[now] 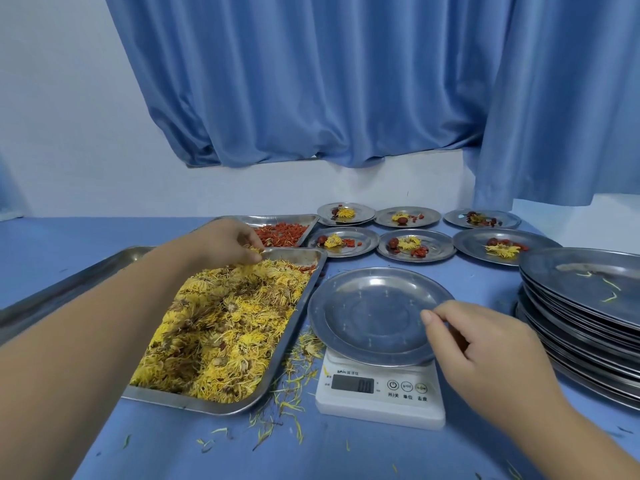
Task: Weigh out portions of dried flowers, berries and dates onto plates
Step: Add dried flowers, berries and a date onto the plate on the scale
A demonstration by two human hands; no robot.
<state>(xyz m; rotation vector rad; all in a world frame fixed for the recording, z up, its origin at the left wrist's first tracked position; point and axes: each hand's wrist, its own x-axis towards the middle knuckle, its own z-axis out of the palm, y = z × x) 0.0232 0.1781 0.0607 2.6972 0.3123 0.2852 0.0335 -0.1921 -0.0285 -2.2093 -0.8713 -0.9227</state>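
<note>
The outstretched left hand (225,242) pinches dried flowers (255,251); the right hand (485,344) pinches the plate (367,306) rim.

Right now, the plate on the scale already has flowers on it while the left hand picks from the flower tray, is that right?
Not quite. The head view shows the plate on the scale is bare, with nothing on it. The rest holds: the left hand does pick flowers from the flower tray.

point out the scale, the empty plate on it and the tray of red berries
scale (381,412), head view, white front casing
empty plate (374,313), head view, bare centre
berry tray (284,219), head view, far metal wall
</note>
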